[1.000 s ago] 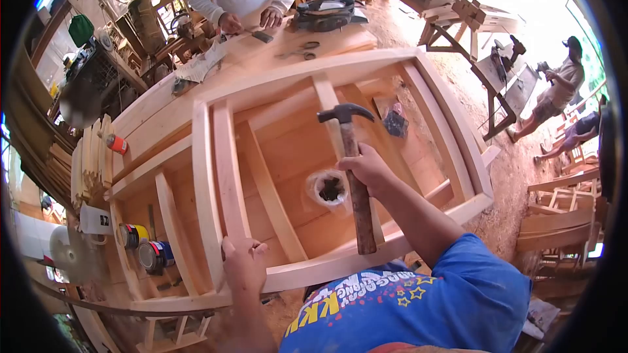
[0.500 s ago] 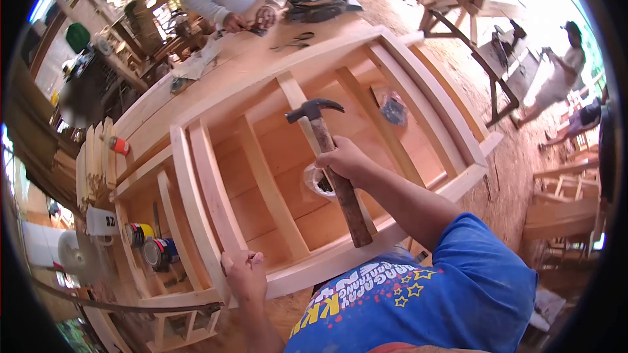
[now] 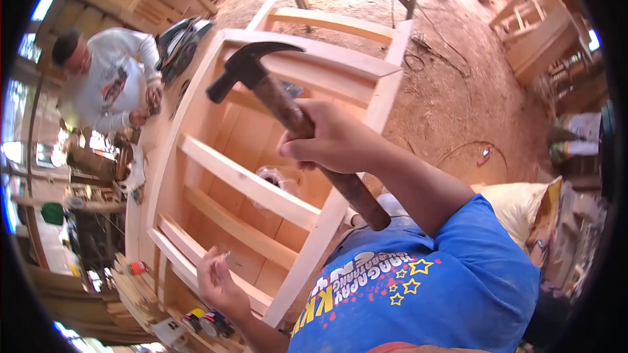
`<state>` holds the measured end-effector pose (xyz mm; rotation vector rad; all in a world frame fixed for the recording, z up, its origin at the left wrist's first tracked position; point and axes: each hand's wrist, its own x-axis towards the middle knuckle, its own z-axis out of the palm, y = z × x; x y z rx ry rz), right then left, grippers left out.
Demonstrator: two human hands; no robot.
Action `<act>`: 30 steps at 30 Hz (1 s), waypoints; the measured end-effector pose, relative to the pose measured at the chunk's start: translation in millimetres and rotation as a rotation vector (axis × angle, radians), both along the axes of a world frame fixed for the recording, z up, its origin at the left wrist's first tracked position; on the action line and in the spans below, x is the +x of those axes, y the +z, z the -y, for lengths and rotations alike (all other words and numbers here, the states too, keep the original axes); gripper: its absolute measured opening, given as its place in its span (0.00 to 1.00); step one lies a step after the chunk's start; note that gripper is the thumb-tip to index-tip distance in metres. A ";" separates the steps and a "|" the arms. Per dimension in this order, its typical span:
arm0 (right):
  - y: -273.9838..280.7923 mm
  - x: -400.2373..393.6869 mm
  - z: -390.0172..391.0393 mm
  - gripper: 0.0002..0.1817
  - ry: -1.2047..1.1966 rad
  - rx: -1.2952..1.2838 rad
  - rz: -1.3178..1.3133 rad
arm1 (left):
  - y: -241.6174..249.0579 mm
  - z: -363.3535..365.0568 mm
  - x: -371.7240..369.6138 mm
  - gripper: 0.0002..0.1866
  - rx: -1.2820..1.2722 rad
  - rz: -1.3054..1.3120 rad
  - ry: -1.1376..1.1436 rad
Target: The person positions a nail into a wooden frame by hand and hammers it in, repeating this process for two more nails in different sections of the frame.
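The person's right hand [image 3: 327,134] is wrapped firmly around the brown, worn wooden handle of a claw hammer [image 3: 281,104] with a dark metal head. The hammer is held slantwise above a pale, rectangular wooden frame [image 3: 314,255], its head over the part near the far right corner and its handle end out past the near edge, by the person's blue printed T-shirt [image 3: 418,294].

The left hand [image 3: 221,282] is at the paired rails of the frame's left end, towards the near left corner, with its fingers bent. A small shiny piece [image 3: 226,255] shows at the fingertips; whether they pinch it is too small to tell, and so is whether the hand touches the rails.

Inside the frame, partly behind a cross-rail [image 3: 248,180], sits a translucent plastic bag [image 3: 268,178]. Just beyond the left end stand a yellow-labelled round can [image 3: 193,316] and a blue-labelled round can [image 3: 216,324]. Across the frame's far edge, a co-worker in a white printed long-sleeved shirt [image 3: 118,75] bends over both hands, near a bulky black power tool [image 3: 183,46].
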<state>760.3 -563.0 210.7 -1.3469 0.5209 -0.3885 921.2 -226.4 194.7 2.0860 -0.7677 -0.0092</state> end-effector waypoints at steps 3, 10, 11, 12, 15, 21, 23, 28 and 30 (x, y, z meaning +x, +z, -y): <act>-17.3 -80.4 16.7 0.15 -0.185 -0.041 0.033 | 14.3 111.7 -32.4 0.09 -0.115 -0.011 -0.416; -119.0 -237.5 8.3 0.12 -0.656 0.237 0.006 | -43.8 363.7 -135.7 0.05 -0.107 0.303 -0.980; -142.0 -252.0 1.5 0.12 -0.703 0.287 -0.036 | -56.9 388.4 -142.1 0.06 -0.141 0.339 -0.993; -160.5 -265.0 -4.4 0.12 -0.745 0.335 -0.082 | -67.2 407.1 -147.5 0.06 -0.125 0.365 -0.971; -191.6 -290.0 -16.2 0.13 -0.811 0.432 -0.121 | -89.8 426.4 -151.4 0.06 -0.070 0.409 -0.914; -198.0 -292.5 -6.3 0.19 -0.764 0.502 0.078 | -94.7 418.6 -162.6 0.06 -0.027 0.554 -0.872; -192.2 -277.1 1.5 0.17 -0.816 0.476 0.231 | -96.3 421.2 -166.1 0.05 -0.044 0.608 -0.878; -203.9 -226.0 -15.6 0.12 -0.943 0.525 0.549 | -98.6 419.5 -168.5 0.05 -0.027 0.684 -0.871; -218.0 -208.3 -29.1 0.11 -0.972 0.550 0.529 | -101.9 421.3 -165.8 0.05 -0.037 0.649 -0.859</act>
